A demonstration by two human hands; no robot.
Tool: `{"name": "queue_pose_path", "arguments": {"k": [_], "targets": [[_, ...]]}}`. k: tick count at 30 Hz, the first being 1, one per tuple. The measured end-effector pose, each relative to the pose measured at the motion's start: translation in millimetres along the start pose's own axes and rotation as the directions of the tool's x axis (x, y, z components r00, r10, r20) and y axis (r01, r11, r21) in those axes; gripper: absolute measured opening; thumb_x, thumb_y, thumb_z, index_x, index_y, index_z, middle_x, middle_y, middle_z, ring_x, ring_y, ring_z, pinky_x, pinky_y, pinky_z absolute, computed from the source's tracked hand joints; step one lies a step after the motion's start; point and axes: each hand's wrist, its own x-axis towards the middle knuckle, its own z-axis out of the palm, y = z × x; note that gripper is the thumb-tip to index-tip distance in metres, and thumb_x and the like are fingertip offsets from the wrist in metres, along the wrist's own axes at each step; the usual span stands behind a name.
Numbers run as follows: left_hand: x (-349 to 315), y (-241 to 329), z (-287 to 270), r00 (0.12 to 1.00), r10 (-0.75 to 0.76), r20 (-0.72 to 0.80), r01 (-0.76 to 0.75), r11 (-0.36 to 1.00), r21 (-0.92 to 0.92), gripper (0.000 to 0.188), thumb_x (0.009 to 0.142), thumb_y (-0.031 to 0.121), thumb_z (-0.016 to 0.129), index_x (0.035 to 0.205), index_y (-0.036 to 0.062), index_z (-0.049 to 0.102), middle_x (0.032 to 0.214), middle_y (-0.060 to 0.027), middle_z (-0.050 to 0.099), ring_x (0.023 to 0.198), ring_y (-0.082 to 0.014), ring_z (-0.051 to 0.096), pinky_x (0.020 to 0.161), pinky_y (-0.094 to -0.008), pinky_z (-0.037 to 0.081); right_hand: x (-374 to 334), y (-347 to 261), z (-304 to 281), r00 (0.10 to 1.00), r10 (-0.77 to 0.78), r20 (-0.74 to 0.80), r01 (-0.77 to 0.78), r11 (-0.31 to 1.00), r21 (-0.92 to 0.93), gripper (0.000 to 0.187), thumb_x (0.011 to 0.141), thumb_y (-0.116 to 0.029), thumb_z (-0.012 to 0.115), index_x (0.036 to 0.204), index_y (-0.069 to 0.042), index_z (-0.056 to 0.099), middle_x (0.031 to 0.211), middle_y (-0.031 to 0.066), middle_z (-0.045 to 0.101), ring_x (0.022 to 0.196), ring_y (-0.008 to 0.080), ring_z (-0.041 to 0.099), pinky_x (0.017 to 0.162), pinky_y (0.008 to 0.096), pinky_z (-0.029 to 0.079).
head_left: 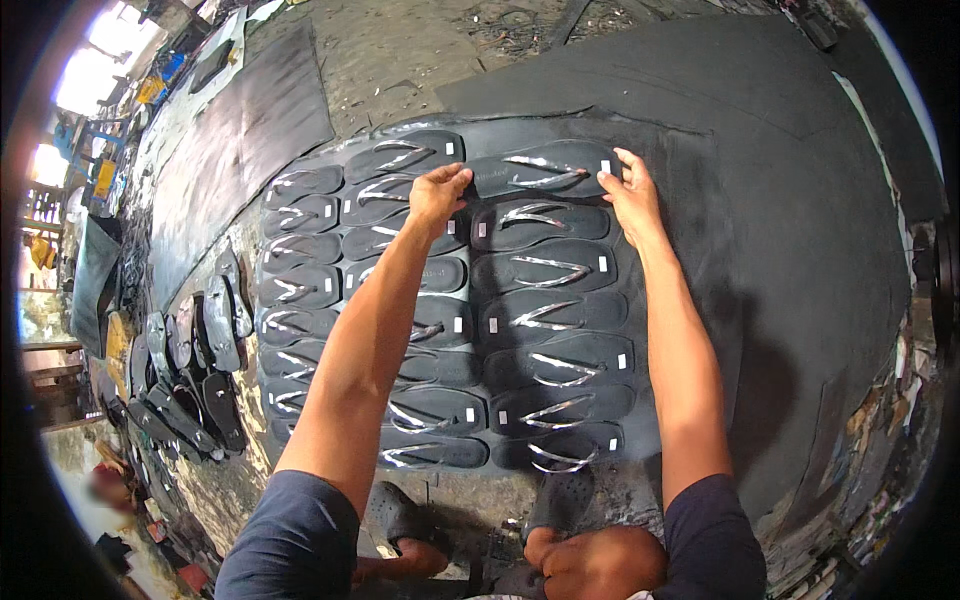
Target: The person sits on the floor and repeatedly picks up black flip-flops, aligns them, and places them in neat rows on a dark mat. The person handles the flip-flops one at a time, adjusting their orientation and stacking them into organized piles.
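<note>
Neatly, a black flip-flop point(545, 170) with silver-streaked straps point(540, 163) lies between curled left fingers point(457, 177) and parted right fingers point(631, 164); grip unclear.

we note a debris-strewn floor point(400, 55) beyond the far edge of the dark mat point(690, 190); past its far left corner, we locate bright window openings point(108, 42). sunlight patches the near left floor.

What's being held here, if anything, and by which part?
A black flip-flop, apparently: left hand at its heel end, right hand at its toe end.
</note>
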Motion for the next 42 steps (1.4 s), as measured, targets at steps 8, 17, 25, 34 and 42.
{"name": "queue_pose_path", "arguments": {"k": [8,17,25,34,42], "targets": [[27.3,-32.3,10.5,0.981,0.163,-0.101,-0.088,0.852,0.516,0.037,0.085,0.029,0.082,0.106,0.0005,0.072,0.085,-0.0071,0.073,0.073,-0.0141,0.067,0.066,-0.0297,0.055,26.0,60.8,-4.5,0.997,0.081,-0.008,-0.081,0.984,-0.157,0.057,0.09,-0.017,0.073,0.142,-0.008,0.052,0.128,0.0216,0.061,0.107,0.0294,0.065,0.093,0.0417,0.051],[31.4,-30.7,20.9,0.927,0.37,0.066,-0.264,0.515,0.815,0.036,0.089,0.027,0.073,0.116,0.0043,0.068,0.114,-0.0224,0.068,0.108,-0.038,0.066,0.093,-0.045,0.052,23.1,23.2,-20.5,0.986,-0.126,0.113,0.159,0.464,-0.871,0.054,0.087,-0.04,0.074,0.131,-0.01,0.06,0.141,0.0197,0.046,0.13,0.0419,0.046,0.11,0.0519,0.038],[-22.8,-0.9,23.5,0.957,0.185,0.225,-0.291,0.611,0.736,0.04,0.102,0.031,0.051,0.135,0.0071,0.055,0.125,-0.0235,0.066,0.114,-0.0418,0.064,0.094,-0.0525,0.051,1.9,7.7,17.0,0.897,-0.146,0.418,0.443,0.292,-0.848,0.045,0.106,-0.03,0.041,0.133,0.002,0.059,0.144,0.0216,0.054,0.136,0.0369,0.049,0.112,0.0473,0.041],[-74.2,-22.9,-277.4,0.798,0.596,-0.092,-0.225,0.437,0.871,0.042,0.09,0.033,0.069,0.127,0.0133,0.066,0.129,-0.0172,0.065,0.125,-0.0351,0.058,0.106,-0.0473,0.044,-135.2,87.3,-78.2,0.966,-0.166,0.199,0.259,0.664,-0.701,0.05,0.11,-0.033,0.042,0.146,0.001,0.048,0.159,0.0216,0.037,0.148,0.0343,0.034,0.121,0.0457,0.026],[-142.1,-127.0,-545.5,0.682,0.233,-0.693,0.529,0.497,0.688,0.086,0.089,0.043,0.072,0.156,0.0077,0.031,0.159,-0.0243,0.033,0.147,-0.0401,0.031,0.116,-0.0542,0.032,-203.4,48.1,-106.4,0.994,-0.094,-0.058,0.034,0.76,-0.649,0.05,0.106,-0.027,0.053,0.143,0.007,0.047,0.146,0.0241,0.051,0.135,0.0334,0.05,0.115,0.0407,0.035]]}}
